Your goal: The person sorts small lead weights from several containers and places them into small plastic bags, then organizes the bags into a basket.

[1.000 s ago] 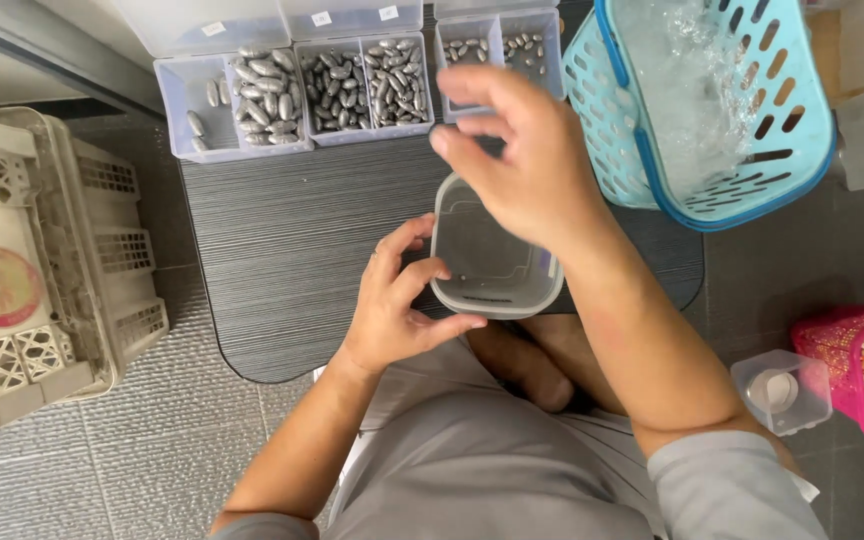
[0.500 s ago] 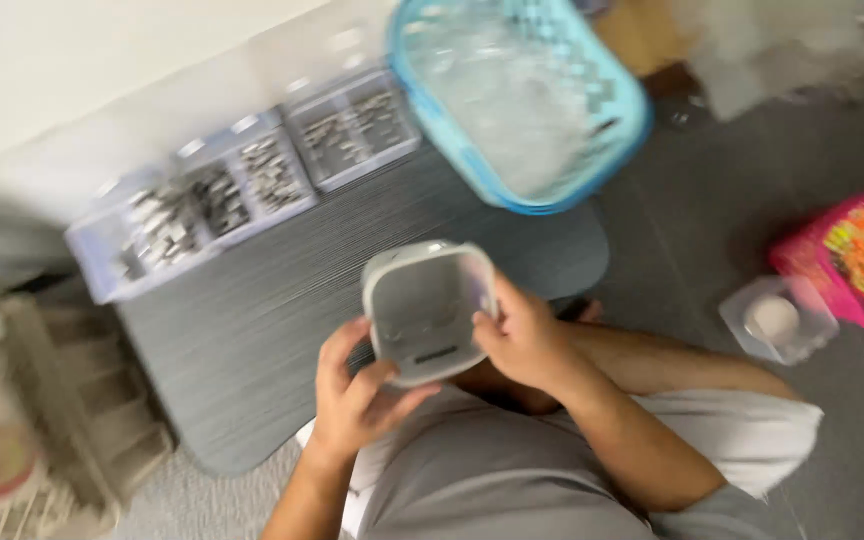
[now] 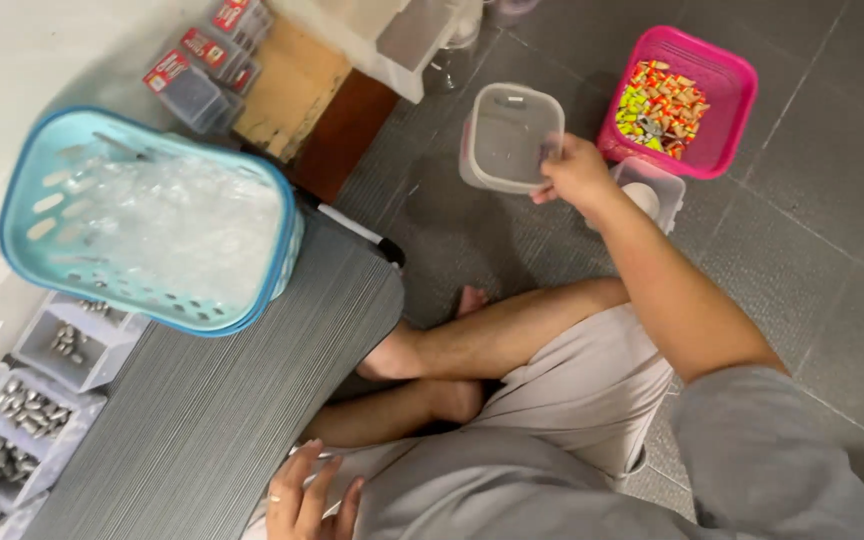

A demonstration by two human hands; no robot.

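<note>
A clear tub [image 3: 508, 138] hangs over the floor [image 3: 832, 230] beside a pink bin [image 3: 679, 100], pinched at its rim by the right hand [image 3: 577, 172]. The left hand [image 3: 309, 497] rests open, seemingly on the lap, near the grey mat [image 3: 222, 400].

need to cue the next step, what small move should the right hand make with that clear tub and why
Probably lower the clear tub onto the bare floor tiles: the right hand pinches only its rim, holding it tilted beside the pink bin.
</note>
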